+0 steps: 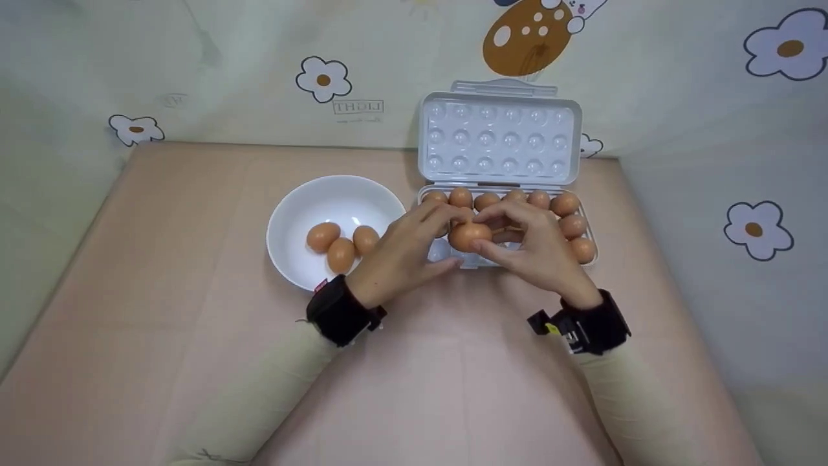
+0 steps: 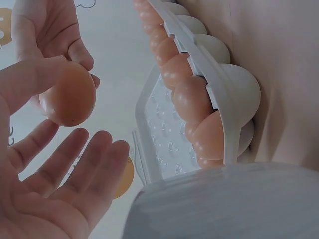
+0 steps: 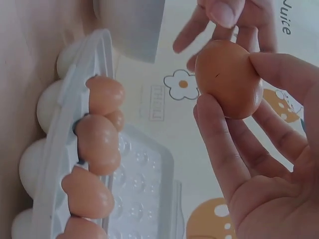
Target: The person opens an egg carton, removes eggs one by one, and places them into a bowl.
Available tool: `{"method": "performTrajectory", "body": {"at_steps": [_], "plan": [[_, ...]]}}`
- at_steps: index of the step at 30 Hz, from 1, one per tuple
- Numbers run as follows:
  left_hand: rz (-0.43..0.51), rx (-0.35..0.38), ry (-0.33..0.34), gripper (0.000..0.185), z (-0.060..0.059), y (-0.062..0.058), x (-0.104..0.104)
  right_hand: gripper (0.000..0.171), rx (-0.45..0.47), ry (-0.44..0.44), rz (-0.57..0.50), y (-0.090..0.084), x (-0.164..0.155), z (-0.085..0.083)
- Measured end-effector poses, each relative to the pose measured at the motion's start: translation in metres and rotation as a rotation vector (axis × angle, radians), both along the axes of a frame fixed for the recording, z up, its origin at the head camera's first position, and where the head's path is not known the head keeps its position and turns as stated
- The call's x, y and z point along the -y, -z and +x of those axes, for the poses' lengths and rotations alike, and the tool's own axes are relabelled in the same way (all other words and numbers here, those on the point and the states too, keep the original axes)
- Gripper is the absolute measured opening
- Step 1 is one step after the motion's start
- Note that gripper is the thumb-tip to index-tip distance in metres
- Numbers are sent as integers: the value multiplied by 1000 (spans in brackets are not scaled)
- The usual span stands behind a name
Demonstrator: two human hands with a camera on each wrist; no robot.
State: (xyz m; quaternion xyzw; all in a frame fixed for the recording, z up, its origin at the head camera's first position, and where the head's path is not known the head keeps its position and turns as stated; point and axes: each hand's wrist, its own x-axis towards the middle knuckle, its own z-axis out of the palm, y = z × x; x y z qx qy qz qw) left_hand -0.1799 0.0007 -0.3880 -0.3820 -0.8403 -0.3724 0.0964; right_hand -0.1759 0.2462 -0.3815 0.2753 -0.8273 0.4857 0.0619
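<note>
A brown egg (image 1: 469, 236) hangs just above the front left of a white egg tray (image 1: 590, 241). My right hand (image 1: 490, 228) pinches it between thumb and forefinger; the right wrist view shows the egg (image 3: 229, 79) held at those fingertips (image 3: 214, 139). From the left my left hand (image 1: 454, 237) reaches in. In the left wrist view its thumb lies on the egg (image 2: 70, 99) while its fingers (image 2: 94, 149) are spread beneath, apart from the shell. Several eggs (image 1: 565, 204) fill the tray's back row and right side.
The tray's lid (image 1: 498, 139) stands open against the flowered backdrop. A white bowl (image 1: 336, 200) with three eggs (image 1: 341, 254) sits left of the tray, beside my left wrist. Everything rests on a pink table (image 1: 194, 291).
</note>
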Motion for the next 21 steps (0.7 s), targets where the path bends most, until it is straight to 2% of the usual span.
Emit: {"method": "performTrajectory", "body": {"at_steps": [8, 17, 21], "plan": [[41, -3, 15, 46, -1, 0, -1, 33, 52, -12, -49, 3, 9, 3], [49, 13, 18, 45, -2, -4, 1, 33, 86, -11, -67, 2, 12, 5], [66, -10, 24, 44, -2, -5, 2, 33, 107, -24, -88, 2, 13, 5]]}}
